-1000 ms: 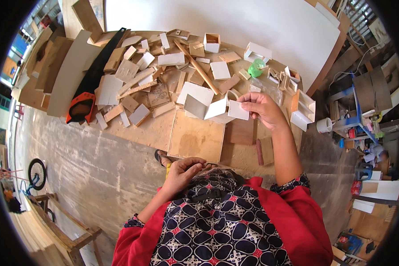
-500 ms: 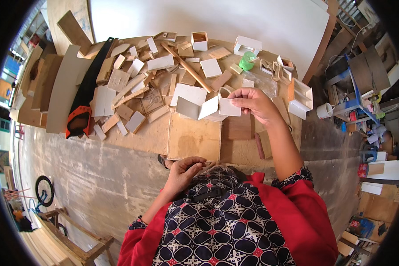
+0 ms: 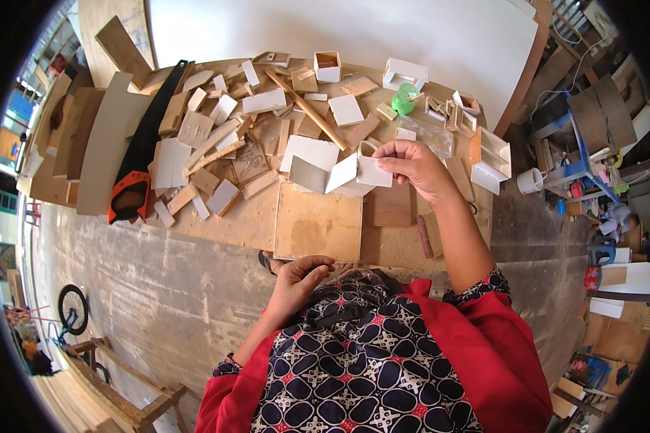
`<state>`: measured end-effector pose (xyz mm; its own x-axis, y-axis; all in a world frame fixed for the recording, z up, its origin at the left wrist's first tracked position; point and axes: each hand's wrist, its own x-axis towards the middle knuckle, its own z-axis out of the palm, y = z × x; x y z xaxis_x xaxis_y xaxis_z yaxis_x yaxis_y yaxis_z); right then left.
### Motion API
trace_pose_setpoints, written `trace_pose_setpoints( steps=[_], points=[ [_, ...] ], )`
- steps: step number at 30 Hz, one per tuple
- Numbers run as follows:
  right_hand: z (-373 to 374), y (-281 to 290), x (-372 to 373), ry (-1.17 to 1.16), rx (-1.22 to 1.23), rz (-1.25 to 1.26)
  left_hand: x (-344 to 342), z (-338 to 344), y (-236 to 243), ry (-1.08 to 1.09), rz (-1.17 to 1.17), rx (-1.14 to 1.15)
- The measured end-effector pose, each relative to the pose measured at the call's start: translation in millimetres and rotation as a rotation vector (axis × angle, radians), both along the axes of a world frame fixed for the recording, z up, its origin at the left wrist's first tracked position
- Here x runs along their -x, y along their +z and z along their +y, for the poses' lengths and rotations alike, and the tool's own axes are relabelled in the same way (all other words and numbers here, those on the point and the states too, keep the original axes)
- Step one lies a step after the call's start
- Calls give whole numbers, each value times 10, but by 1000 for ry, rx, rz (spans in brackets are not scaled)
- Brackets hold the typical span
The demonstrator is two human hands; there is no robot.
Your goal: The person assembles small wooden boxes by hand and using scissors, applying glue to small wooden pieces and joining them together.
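My right hand [image 3: 412,169] is over the workbench, thumb and fingers pinched on the edge of a small white square panel [image 3: 373,173]. A pale ring-shaped piece [image 3: 366,149] shows just behind that panel; whether the two are joined I cannot tell. Touching or close to its left is a white folded-looking panel piece [image 3: 341,173], and a larger white board [image 3: 309,153] lies beyond. Low at the bench's front edge rests my left hand [image 3: 301,281], its fingers curled in and nothing visible in them. Between the hands lies a square wooden board [image 3: 318,224].
Scattered wood offcuts [image 3: 217,137] cover the bench's left half, beside a handsaw [image 3: 133,166] with an orange-and-black handle. A green plastic cup [image 3: 406,99], an open white box [image 3: 490,160] and a brown wooden stick [image 3: 424,237] are on the right. A wooden frame [image 3: 137,390] stands lower left.
The view has shifted very slightly. Both hands keep their places, and the right still pinches the white panel.
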<state>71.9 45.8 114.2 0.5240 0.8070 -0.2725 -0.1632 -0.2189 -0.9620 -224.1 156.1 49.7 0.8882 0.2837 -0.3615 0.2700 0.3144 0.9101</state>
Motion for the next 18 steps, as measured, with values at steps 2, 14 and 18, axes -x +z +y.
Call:
trace_pose_setpoints(
  steps=[2,14,18],
  points=[
    [-1,-12,-2,-4,-4,4,1,0,0,2,-5,1],
    [-7,14,35,-26,-21,-29,26,-7,-1,3,11,-7],
    [-17,-18,21,-53,-36,-3,39,-12,-12,5,12,-18]
  ],
)
